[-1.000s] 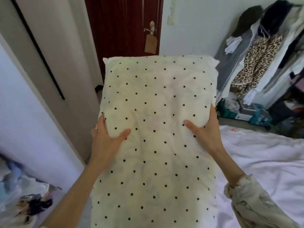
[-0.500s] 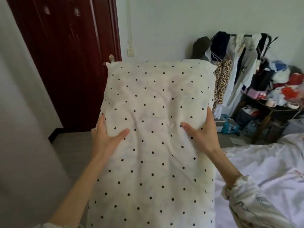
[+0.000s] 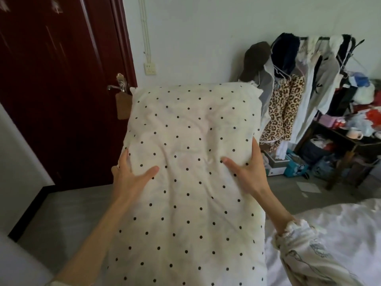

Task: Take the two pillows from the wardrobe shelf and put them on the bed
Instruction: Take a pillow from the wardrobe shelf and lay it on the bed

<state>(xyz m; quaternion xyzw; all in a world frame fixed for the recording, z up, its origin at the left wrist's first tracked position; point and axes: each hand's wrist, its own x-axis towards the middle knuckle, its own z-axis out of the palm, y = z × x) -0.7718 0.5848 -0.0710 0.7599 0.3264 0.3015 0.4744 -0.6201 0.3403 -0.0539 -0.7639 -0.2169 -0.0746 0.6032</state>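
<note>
I hold a cream pillow (image 3: 191,137) with black polka dots upright in front of me, its long side vertical. My left hand (image 3: 129,178) grips its left edge with the thumb pressed onto the front. My right hand (image 3: 247,172) grips its right edge the same way. The bed (image 3: 340,228), covered with a white crumpled sheet, lies at the lower right, beside and below the pillow. The wardrobe and a second pillow are out of view.
A dark red door (image 3: 61,89) with a metal handle (image 3: 116,86) and a hanging tag stands at the left. A clothes rack (image 3: 305,85) full of garments and a cluttered shelf (image 3: 350,141) line the right wall. Grey floor (image 3: 72,213) lies at lower left.
My view has swung to the right and lifted: the door moved left, the clothes rack and cluttered shelf came into fuller view. Both hands keep the same grip on the pillow.
</note>
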